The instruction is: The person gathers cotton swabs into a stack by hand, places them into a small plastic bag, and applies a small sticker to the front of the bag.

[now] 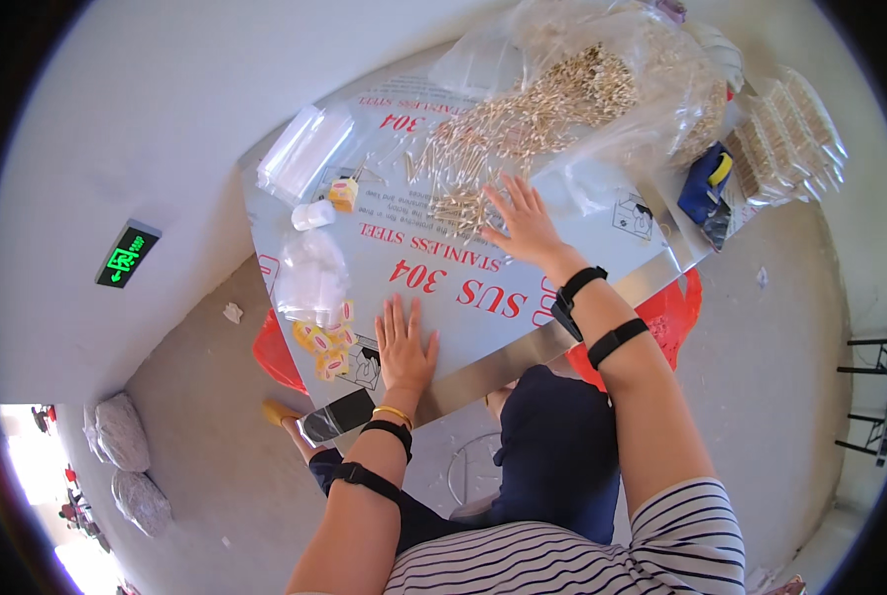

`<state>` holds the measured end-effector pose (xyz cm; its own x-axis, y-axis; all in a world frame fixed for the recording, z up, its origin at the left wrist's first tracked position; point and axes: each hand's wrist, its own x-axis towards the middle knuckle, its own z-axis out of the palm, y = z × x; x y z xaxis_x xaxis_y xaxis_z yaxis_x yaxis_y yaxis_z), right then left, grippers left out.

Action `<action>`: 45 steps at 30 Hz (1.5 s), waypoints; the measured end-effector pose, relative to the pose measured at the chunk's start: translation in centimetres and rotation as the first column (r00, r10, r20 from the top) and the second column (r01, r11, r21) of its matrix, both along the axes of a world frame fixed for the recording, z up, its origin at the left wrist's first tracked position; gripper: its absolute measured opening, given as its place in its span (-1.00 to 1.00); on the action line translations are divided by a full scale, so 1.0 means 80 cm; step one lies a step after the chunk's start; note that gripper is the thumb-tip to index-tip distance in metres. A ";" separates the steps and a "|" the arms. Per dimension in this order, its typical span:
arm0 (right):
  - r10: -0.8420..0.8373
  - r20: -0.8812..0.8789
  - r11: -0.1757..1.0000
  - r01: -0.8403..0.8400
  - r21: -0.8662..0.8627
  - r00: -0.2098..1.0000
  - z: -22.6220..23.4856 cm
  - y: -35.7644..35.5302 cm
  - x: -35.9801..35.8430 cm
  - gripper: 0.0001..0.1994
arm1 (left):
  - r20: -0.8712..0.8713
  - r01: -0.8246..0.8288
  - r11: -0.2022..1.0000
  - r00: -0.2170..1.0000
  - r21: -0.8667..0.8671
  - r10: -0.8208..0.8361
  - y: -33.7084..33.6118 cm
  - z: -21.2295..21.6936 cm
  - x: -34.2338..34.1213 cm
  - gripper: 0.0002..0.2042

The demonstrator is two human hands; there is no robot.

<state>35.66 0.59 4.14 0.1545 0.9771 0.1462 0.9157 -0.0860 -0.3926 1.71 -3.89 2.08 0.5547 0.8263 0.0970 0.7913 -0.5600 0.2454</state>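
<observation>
My left hand (405, 349) lies flat on the film-covered metal tabletop (433, 347) near its front edge, fingers stretched out and holding nothing. My right hand (525, 223) is spread over the table, its fingertips beside a small cluster of cotton swabs (458, 211). Whether the fingers touch these swabs I cannot tell. Beyond them a large heap of loose cotton swabs (523, 119) spills from a big clear plastic bag (651, 114). Several small yellow labels (326, 349) lie left of my left hand, below some clear plastic bags (311, 278).
A stack of clear sleeves (304, 154), a white roll (312, 216) and a small yellow box (343, 194) sit at the left. A blue tape dispenser (704, 188) and packed swab bags (785, 134) are far right. A black object (339, 416) rests at the front-left corner.
</observation>
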 end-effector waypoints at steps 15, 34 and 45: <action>0.212 0.145 0.969 -0.227 0.096 0.967 -0.036 0.035 -0.081 -0.25 | 0.007 -0.007 0.999 1.000 -0.038 0.007 0.002 0.007 0.002 -0.27; 0.172 -0.201 0.976 -0.139 0.168 0.964 0.026 -0.043 -0.042 -0.26 | 0.214 0.015 0.996 0.977 -0.085 0.003 0.005 0.005 -0.007 -0.31; 0.255 0.053 0.967 -0.255 -0.017 0.965 -0.017 -0.024 -0.029 -0.12 | 0.308 0.045 0.997 0.951 -0.069 -0.022 0.008 0.004 -0.013 -0.17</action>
